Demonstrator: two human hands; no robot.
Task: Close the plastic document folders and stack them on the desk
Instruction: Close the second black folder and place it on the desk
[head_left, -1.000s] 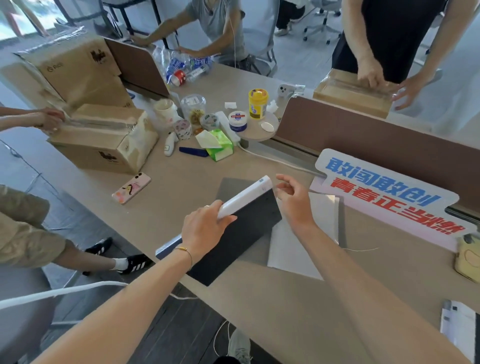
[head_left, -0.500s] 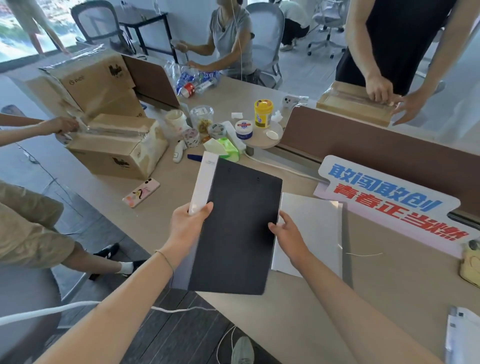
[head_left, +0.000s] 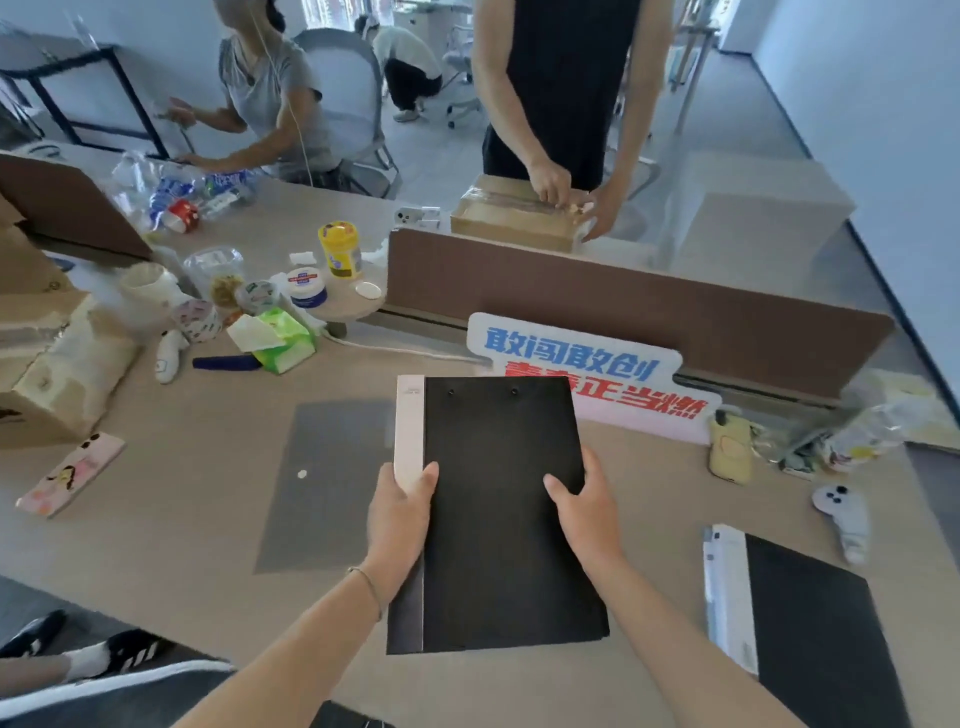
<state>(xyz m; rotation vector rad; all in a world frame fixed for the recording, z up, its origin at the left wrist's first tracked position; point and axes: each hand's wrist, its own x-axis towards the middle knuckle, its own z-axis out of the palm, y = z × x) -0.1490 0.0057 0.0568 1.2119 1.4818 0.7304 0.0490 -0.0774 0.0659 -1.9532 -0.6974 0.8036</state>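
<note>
A closed black folder (head_left: 498, 499) with a white spine lies flat over the desk (head_left: 182, 519) in front of me. My left hand (head_left: 400, 519) grips its white spine edge, thumb on top. My right hand (head_left: 587, 509) holds the folder's right edge, thumb on the cover. A second closed black folder (head_left: 810, 639) with a pale spine lies on the desk at the lower right. A grey translucent sheet (head_left: 327, 483) lies flat on the desk left of the held folder.
A sign with blue and red characters (head_left: 582, 364) leans against the brown divider (head_left: 623, 306) behind the folder. Jars, a green tissue pack (head_left: 280, 340), a blue pen (head_left: 226, 362) and cardboard boxes (head_left: 47, 374) crowd the left. A phone (head_left: 70, 475) lies far left. People work around the desk.
The folder went from tilted on edge to flat and closed, and moved rightward. Both hands now grip its sides. My view swung right, revealing the second folder.
</note>
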